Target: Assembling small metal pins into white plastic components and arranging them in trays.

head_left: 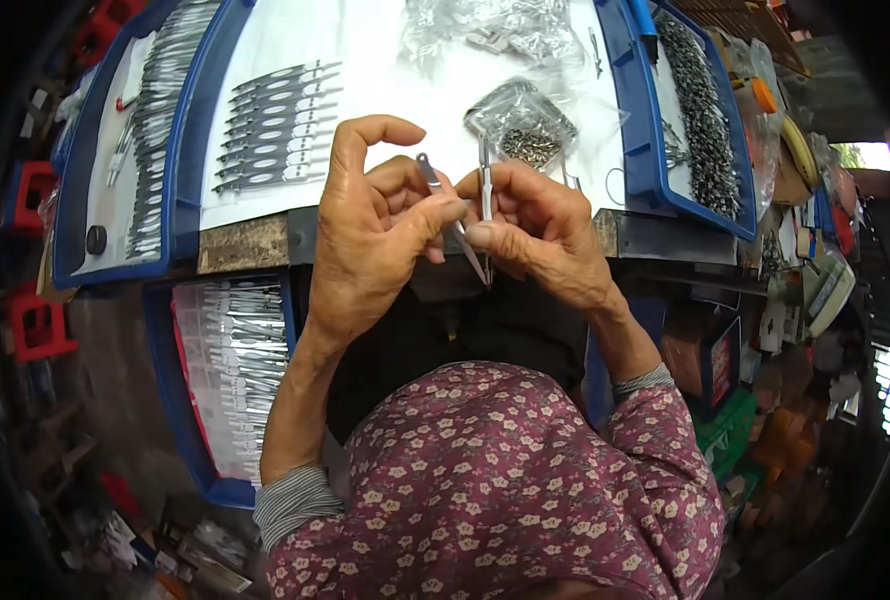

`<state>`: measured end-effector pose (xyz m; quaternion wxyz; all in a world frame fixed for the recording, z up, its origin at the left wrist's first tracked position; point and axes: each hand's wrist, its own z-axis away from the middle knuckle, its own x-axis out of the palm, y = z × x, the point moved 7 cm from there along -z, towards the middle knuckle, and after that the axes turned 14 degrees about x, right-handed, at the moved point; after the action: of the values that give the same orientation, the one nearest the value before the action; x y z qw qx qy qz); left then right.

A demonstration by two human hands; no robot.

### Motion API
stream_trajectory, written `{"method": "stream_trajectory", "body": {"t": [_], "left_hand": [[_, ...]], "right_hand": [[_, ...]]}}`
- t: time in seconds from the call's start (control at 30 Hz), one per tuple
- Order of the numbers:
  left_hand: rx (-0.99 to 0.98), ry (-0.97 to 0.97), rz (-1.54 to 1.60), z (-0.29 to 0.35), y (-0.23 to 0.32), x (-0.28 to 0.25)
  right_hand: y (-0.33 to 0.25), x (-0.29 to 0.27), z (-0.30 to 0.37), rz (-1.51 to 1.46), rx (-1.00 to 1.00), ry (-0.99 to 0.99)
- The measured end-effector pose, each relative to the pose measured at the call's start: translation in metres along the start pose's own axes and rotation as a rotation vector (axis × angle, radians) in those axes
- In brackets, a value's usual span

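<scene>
My left hand (pixel 365 240) pinches a slim pointed metal blade (pixel 428 170) between thumb and fingers, its index finger curled up and away. The blade's rounded upper end has a small hole, and its tip slants down toward my right hand. My right hand (pixel 550 235) is closed on a narrow silver metal handle (pixel 485 180), held nearly upright. The two pieces come close together at the lower ends; whether they are joined I cannot tell. Beyond my right hand lies an open plastic bag of small brassy parts (pixel 531 145).
Several flat metal pieces (pixel 275 125) lie in a row on the white sheet (pixel 385 90). Blue trays of metal parts stand left (pixel 180 150) and right (pixel 655 150). Below the table edge at left is another blue tray (pixel 205 478). Crumpled clear bags (pixel 485 25) lie at the back.
</scene>
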<state>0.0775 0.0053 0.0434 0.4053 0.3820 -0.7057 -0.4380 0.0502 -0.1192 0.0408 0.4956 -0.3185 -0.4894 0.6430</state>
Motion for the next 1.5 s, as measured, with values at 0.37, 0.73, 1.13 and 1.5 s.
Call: {"method": "stream_trajectory", "body": {"t": [0.37,0.73,1.13,1.5], "left_hand": [[-0.108,0.158,0.158,0.014,-0.029,-0.015],[-0.174,0.172,0.175,0.023,-0.042,-0.01],[-0.19,0.171,0.171,0.025,-0.047,-0.01],[-0.184,0.163,0.177,0.025,-0.052,-0.011]], "right_hand": [[0.014,0.005,-0.005,0.005,-0.063,0.099],[0.034,0.013,-0.012,0.019,-0.055,0.155],[0.037,0.016,-0.012,-0.042,-0.008,0.159],[0.043,0.015,-0.012,-0.013,0.001,0.173]]}}
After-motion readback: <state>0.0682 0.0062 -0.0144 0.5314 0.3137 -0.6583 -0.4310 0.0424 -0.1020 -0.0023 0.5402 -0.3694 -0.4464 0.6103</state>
